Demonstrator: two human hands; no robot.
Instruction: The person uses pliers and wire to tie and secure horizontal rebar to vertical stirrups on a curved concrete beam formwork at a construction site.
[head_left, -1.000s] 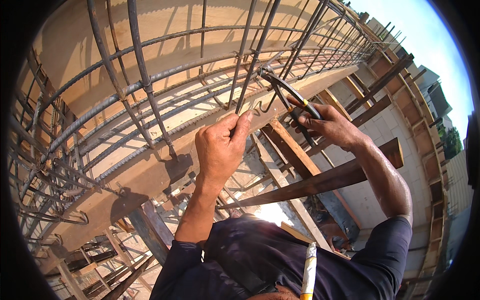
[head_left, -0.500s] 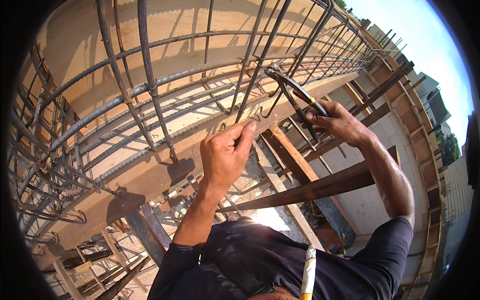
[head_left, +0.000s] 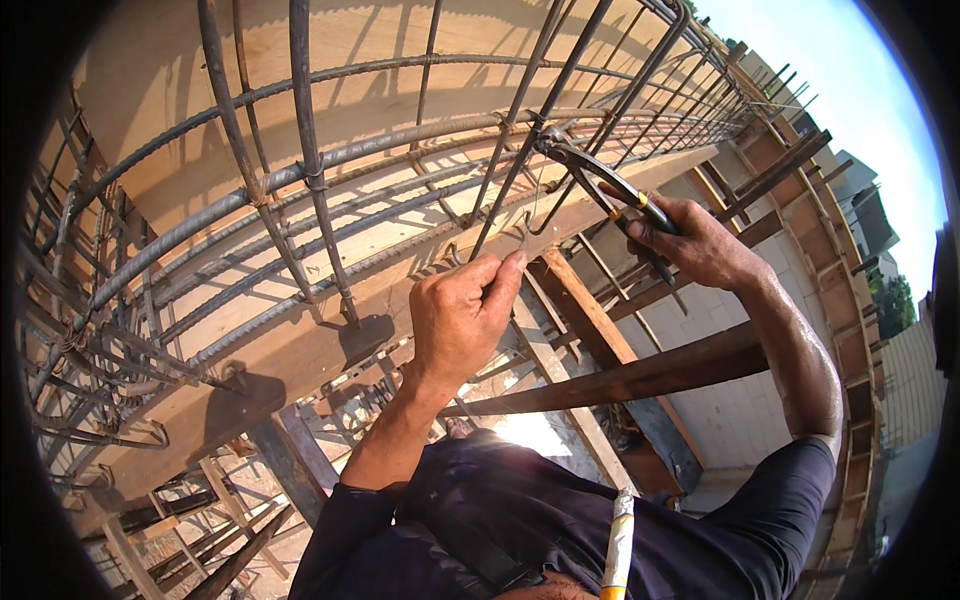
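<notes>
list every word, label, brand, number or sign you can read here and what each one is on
None: no word, label, brand, number or sign can be read.
Pincers in the right hand: no readable marking.
Dark shirt: no lettering visible.
Cigarette: any print is too small or blurred to read.

The pincers [head_left: 602, 177] are black, banded yellow; the rebar [head_left: 350, 153] grey-brown and ribbed; that plywood [head_left: 150, 125] tan, shadow-striped; the shirt [head_left: 450, 505] dark navy; the cigarette [head_left: 620, 545] white and yellow.
</notes>
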